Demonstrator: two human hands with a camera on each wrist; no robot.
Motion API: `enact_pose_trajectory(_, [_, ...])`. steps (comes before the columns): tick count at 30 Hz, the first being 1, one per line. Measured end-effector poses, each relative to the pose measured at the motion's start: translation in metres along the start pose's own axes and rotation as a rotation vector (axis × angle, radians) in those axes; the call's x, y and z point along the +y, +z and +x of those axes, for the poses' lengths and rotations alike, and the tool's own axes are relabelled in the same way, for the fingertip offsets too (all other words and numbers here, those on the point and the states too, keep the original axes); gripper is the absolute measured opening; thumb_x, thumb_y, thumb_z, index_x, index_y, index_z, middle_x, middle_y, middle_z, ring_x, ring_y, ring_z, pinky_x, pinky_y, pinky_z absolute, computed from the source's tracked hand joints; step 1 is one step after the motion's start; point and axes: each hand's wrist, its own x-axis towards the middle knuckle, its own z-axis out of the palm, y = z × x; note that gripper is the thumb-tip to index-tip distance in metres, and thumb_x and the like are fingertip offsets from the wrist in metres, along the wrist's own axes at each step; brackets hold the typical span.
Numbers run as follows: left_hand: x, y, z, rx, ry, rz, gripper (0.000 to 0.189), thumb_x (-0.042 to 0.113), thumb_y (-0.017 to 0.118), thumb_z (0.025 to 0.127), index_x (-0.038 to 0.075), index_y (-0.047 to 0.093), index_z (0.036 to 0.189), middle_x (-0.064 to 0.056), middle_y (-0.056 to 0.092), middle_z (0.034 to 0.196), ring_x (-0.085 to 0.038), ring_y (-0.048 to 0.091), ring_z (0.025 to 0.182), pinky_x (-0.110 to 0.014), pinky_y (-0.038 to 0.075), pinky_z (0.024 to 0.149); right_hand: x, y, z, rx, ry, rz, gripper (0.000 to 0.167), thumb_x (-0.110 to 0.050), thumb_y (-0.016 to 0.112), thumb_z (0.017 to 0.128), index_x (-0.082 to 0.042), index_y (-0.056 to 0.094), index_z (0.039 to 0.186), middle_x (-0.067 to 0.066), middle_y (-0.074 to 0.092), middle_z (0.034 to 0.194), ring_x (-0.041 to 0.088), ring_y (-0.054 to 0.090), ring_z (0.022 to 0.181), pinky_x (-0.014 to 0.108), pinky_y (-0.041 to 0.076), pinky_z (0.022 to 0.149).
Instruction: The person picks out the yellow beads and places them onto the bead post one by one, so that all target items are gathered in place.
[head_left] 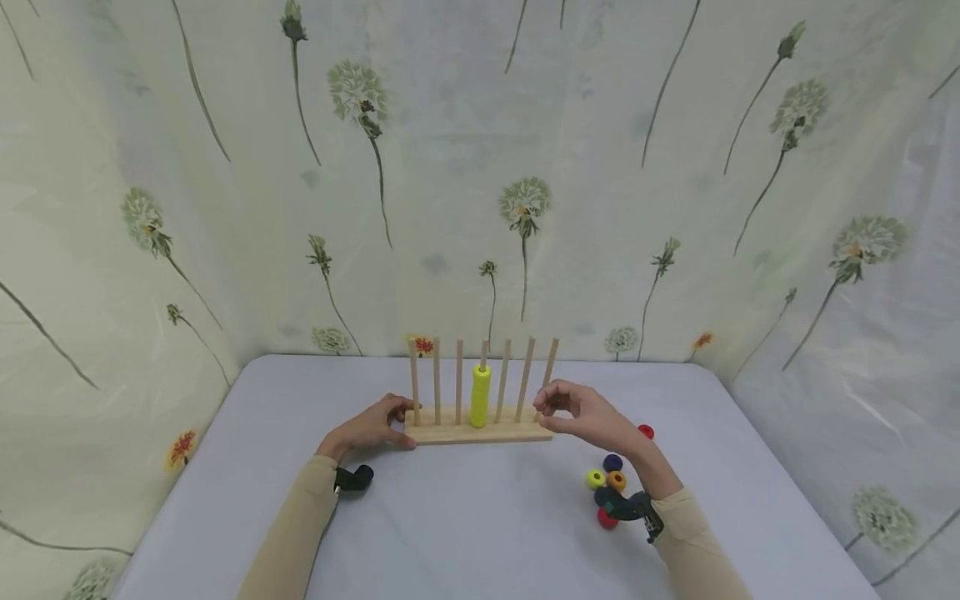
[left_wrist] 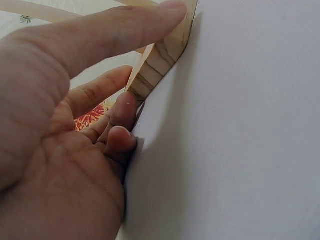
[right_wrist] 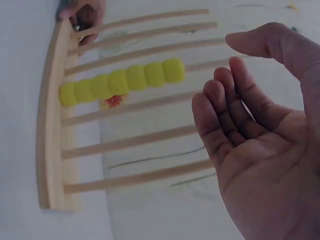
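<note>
A wooden peg rack stands on the table, with several upright pegs in a row. Its middle peg carries a stack of yellow beads, seen as several rounded beads in the right wrist view. My left hand grips the rack's left end, thumb along the front side and fingers at the end and back; the left wrist view shows the end of the base between them. Near the rack's right end is my right hand, fingers loosely bent, thumb apart, holding nothing.
Loose beads lie near the right forearm: a dark blue bead, a yellow bead, an orange bead, a red bead partly hidden by the wrist camera, and another red bead. A flowered curtain hangs behind the white table.
</note>
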Motion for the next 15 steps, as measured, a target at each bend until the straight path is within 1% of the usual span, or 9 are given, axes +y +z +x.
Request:
enact_pose_trajectory(4, [0.0, 0.0, 0.001, -0.002, 0.004, 0.002, 0.071, 0.029, 0.086, 0.071, 0.011, 0.054, 0.131, -0.005, 0.047, 0.114, -0.02, 0.041, 0.105, -0.035, 0.033, 0.089, 0.023, -0.005, -0.019, -0.052, 0.041, -0.028, 0.022, -0.018, 0.069, 0.089, -0.011, 0.059, 0.108, 0.007, 0.06, 0.106, 0.023, 0.057, 0.099, 0.022, 0.048, 0.085])
enact_pose_trajectory(7, [0.0, 0.0, 0.001, -0.003, -0.001, 0.002, 0.071, 0.029, 0.087, 0.071, 0.011, 0.054, 0.131, -0.005, 0.046, 0.115, -0.02, 0.041, 0.105, -0.034, 0.033, 0.089, 0.037, -0.009, -0.032, -0.067, 0.097, -0.056, 0.025, -0.021, 0.07, 0.089, -0.012, 0.058, 0.109, 0.01, 0.06, 0.107, 0.026, 0.057, 0.1, 0.023, 0.047, 0.088])
enact_pose_trajectory(9, [0.0, 0.0, 0.0, -0.005, -0.007, 0.001, 0.072, 0.03, 0.087, 0.071, 0.011, 0.054, 0.132, -0.005, 0.046, 0.115, -0.02, 0.041, 0.106, -0.034, 0.033, 0.089, 0.047, -0.011, -0.04, -0.074, 0.137, -0.074, 0.028, -0.023, 0.07, 0.088, -0.009, 0.058, 0.109, 0.013, 0.06, 0.108, 0.025, 0.057, 0.1, 0.024, 0.048, 0.088])
enact_pose_trajectory(12, [0.0, 0.0, 0.0, -0.007, -0.008, 0.003, 0.073, 0.03, 0.087, 0.07, 0.011, 0.053, 0.132, -0.005, 0.047, 0.115, -0.02, 0.041, 0.105, -0.034, 0.033, 0.089, 0.063, -0.014, -0.052, -0.086, 0.224, -0.085, 0.032, -0.022, 0.069, 0.089, -0.005, 0.057, 0.113, 0.017, 0.06, 0.112, 0.019, 0.057, 0.098, 0.024, 0.049, 0.086])
enact_pose_trajectory(15, [-0.001, 0.0, 0.0, -0.007, -0.005, 0.003, 0.073, 0.03, 0.087, 0.07, 0.011, 0.053, 0.132, -0.005, 0.047, 0.115, -0.02, 0.041, 0.105, -0.034, 0.034, 0.089, 0.079, -0.015, -0.062, -0.09, 0.307, -0.085, 0.033, -0.018, 0.068, 0.089, -0.002, 0.056, 0.115, 0.016, 0.06, 0.113, 0.017, 0.056, 0.097, 0.02, 0.049, 0.082])
